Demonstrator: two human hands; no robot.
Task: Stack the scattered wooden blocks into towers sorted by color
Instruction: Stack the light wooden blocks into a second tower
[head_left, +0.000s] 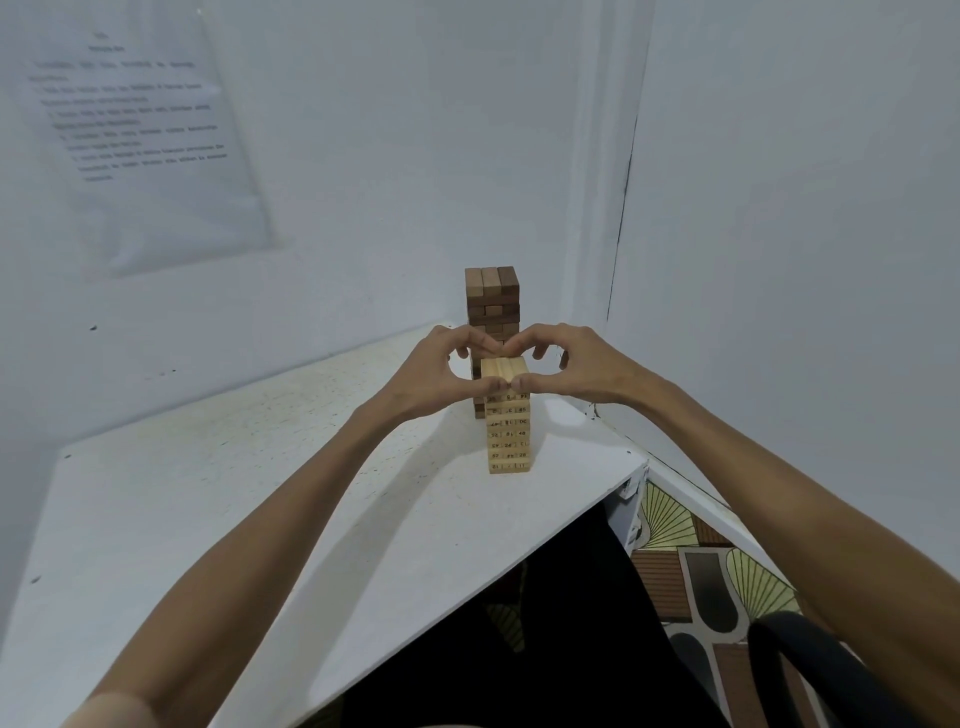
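Note:
A light-wood tower (508, 436) of numbered blocks stands near the right front edge of the white table (208, 493). Right behind it rises a taller dark-brown tower (492, 299), partly hidden by my hands. My left hand (441, 371) and my right hand (576, 366) wrap around the top layer of the light tower from both sides. Their thumbs meet on its near face and the curled fingers meet behind it.
White walls close in behind and to the right, with a printed sheet (140, 135) taped at the left. Below the table's angled front edge lie a patterned floor (691, 566) and a dark curved chair back (810, 670).

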